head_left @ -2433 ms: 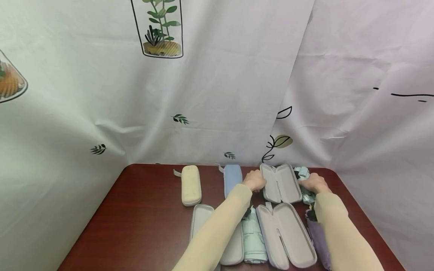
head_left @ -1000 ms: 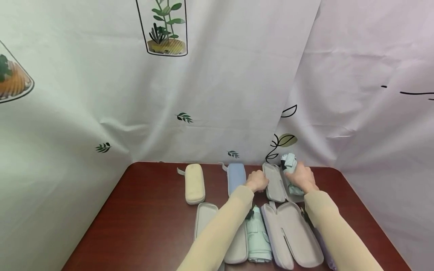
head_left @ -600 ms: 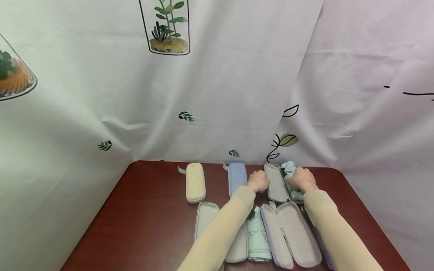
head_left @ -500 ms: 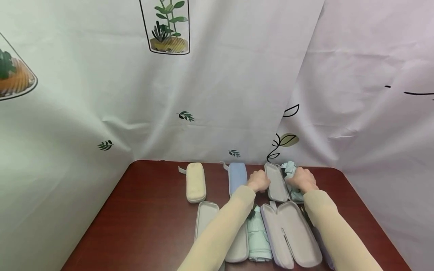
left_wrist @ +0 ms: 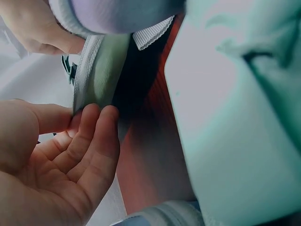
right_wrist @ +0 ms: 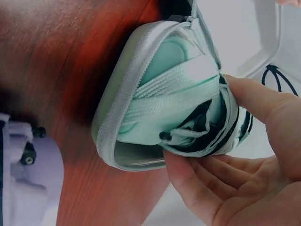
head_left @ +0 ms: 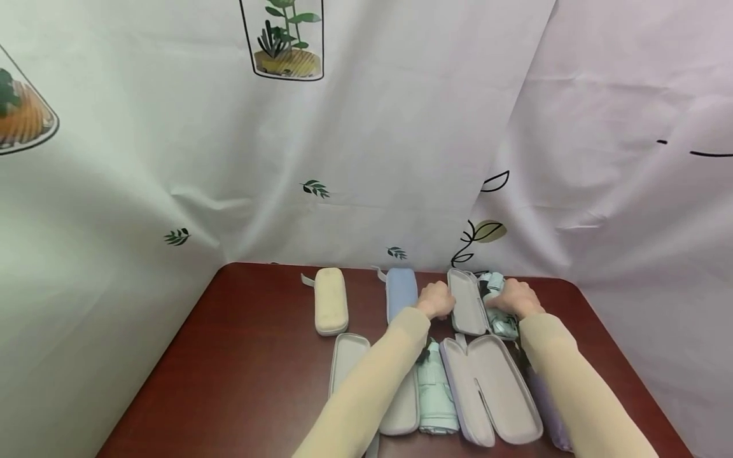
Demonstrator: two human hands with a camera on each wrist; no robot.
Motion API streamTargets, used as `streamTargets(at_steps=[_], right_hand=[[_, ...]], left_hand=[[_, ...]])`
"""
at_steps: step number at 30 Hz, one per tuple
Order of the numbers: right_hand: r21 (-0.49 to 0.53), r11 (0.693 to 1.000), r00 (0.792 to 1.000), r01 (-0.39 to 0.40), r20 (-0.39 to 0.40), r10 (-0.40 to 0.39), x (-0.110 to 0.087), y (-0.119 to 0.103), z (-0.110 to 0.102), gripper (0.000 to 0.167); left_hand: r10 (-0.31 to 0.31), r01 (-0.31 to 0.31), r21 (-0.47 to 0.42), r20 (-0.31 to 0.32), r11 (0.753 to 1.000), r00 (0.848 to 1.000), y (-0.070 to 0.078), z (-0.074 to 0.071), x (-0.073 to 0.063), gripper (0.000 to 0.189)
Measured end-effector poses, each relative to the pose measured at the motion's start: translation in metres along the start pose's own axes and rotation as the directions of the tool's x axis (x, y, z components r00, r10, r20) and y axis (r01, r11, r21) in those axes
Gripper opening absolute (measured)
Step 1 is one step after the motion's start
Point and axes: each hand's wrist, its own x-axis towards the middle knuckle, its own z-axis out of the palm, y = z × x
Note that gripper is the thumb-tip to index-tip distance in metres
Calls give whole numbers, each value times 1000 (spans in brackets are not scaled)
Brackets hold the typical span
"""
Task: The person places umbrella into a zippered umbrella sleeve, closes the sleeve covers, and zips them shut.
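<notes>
At the table's back right lies an open hard zip case point(head_left: 466, 304), pale grey inside and light green outside. My left hand point(head_left: 436, 300) pinches its left edge; in the left wrist view, thumb and fingertips meet on the green case's rim point(left_wrist: 89, 70). A folded mint compact umbrella point(right_wrist: 164, 94) lies in the case's right half, its strap and dark tip end facing the right wrist camera. My right hand point(head_left: 518, 298) holds this umbrella, thumb on one side and fingers on the other. Part of the umbrella's middle is hidden behind that hand in the head view.
Nearer stand an open purple case point(head_left: 504, 394), another mint umbrella point(head_left: 436, 394) and an open grey-lined case point(head_left: 403, 407) partly under the left sleeve. A purple umbrella point(head_left: 546, 407) lies by the right sleeve. Closed blue point(head_left: 402, 289) and cream point(head_left: 331, 302) cases lie behind on the table point(head_left: 240, 356).
My right hand has lifted the mint umbrella from the table right of the case and laid it into the case's right half. My left hand has stayed at the left edge.
</notes>
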Motion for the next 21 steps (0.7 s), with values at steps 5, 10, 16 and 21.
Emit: streamTargets(at_steps=[5,10,16,21], right_hand=[[-26,999,1000,20,25,-19,0,-2,2,57],[-112,993,996,39,80,-30,-1,1,4,58],[-140,988,995,59,87,-47,-2,1,3,55],[-167,984,995,67,79,-54,-2,-4,0,54]], left_hand=[[-10,10,0,-12,1000,1000,-2,0,-4,36],[-9,9,3,-8,1000,1000,-1,5,-9,36],[-37,37,9,-25,999,999,2,7,-12,33],[-42,43,45,-40,998,998,3,7,-14,32]])
